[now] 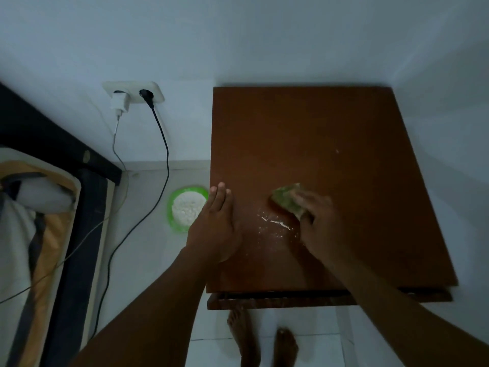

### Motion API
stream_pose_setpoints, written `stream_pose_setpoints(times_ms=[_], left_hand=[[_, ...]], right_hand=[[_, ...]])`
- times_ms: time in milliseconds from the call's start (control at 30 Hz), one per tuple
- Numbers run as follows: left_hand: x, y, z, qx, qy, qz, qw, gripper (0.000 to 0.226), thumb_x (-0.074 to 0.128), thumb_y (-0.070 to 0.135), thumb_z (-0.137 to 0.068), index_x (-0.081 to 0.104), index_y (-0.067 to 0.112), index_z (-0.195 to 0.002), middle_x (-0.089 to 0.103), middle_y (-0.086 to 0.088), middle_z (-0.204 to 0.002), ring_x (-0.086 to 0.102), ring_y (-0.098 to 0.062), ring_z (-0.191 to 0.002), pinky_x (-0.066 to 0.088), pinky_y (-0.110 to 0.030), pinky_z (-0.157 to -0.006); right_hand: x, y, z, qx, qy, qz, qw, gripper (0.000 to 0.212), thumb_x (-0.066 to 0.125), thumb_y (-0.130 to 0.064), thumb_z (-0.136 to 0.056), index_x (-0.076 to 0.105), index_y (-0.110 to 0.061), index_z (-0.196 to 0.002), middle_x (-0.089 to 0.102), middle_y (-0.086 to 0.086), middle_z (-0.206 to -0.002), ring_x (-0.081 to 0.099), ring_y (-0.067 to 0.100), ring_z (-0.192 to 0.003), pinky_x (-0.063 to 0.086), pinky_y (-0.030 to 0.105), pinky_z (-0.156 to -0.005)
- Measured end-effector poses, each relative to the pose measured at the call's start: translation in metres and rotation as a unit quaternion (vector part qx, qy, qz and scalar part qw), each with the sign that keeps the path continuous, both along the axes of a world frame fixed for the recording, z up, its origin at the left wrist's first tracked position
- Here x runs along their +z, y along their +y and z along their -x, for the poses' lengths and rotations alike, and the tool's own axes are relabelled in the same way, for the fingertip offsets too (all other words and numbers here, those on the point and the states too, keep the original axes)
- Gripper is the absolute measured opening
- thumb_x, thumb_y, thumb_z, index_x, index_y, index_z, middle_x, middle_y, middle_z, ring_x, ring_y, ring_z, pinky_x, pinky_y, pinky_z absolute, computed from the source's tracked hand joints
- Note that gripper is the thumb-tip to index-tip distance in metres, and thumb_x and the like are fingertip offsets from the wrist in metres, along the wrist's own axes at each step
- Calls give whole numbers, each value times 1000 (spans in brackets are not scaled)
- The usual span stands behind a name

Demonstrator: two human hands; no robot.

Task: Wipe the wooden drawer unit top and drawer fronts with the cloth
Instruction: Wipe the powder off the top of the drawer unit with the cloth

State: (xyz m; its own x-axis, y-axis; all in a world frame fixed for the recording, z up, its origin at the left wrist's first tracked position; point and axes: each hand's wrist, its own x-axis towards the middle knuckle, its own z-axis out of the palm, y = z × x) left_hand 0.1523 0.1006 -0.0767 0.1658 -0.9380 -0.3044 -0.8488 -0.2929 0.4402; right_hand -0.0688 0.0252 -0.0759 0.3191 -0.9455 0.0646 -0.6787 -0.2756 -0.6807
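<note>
No brand, label or writing can be read anywhere in this dim view. The wooden drawer unit (330, 160) stands in the corner against pale walls, seen from above, so its brown top fills the right half and only a thin strip of the top drawer front (291, 300) shows at the near edge; the lower fronts are hidden beneath it. The right hand (317, 223) lies over a bunched green cloth (287, 198), fingers curled on it and pressing it to the top near the middle, blurred by motion. White specks and a short white streak (276, 222) lie on the wood just near-left of the cloth. The left hand (217, 221) rests flat at the top's left edge, fingers together and extended, holding nothing. On the floor to the left sits a green bowl (185, 207) of something white, partly hidden by the left hand. Farther left, a wall socket (133, 92) holds a white charger and a black plug, and a bed (39, 221) is cut off by the frame. Bare feet (262, 340) show below the unit.
</note>
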Motion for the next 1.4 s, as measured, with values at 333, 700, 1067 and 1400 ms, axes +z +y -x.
stream_pose_setpoints(times_ms=[333,700,1067,1400], left_hand=[[-1,12,27,29,-10,-19,999,72,20,40,-92,1,9,-155,-10,-7,-163,-13,-21,-149,-3,-34,-118],[-7,30,47,46,14,-26,999,73,23,40,-92,-6,17,-154,-18,-1,-161,-23,-12,-144,-6,-38,-120],[-13,34,40,22,26,-12,999,75,25,40,-91,-8,19,-154,-21,1,-161,-24,-12,-145,-7,-35,-120],[-6,32,26,-15,76,-41,996,78,38,32,-91,-5,14,-155,-18,-3,-162,-20,-17,-147,-6,-36,-120]], right_hand=[[-31,-22,27,54,138,26,989,55,39,-36,-99,40,-12,-148,34,8,-157,25,27,-147,25,52,-119],[-33,9,27,158,121,18,980,66,54,-4,-92,30,-15,-152,21,5,-163,10,25,-152,11,46,-123],[-1,-89,20,-55,-19,-10,998,55,47,3,-96,47,-21,-145,40,-7,-154,42,10,-137,40,18,-109],[-24,27,-39,200,12,-14,980,58,58,13,-85,52,-6,-140,47,9,-150,36,24,-144,30,40,-120]])
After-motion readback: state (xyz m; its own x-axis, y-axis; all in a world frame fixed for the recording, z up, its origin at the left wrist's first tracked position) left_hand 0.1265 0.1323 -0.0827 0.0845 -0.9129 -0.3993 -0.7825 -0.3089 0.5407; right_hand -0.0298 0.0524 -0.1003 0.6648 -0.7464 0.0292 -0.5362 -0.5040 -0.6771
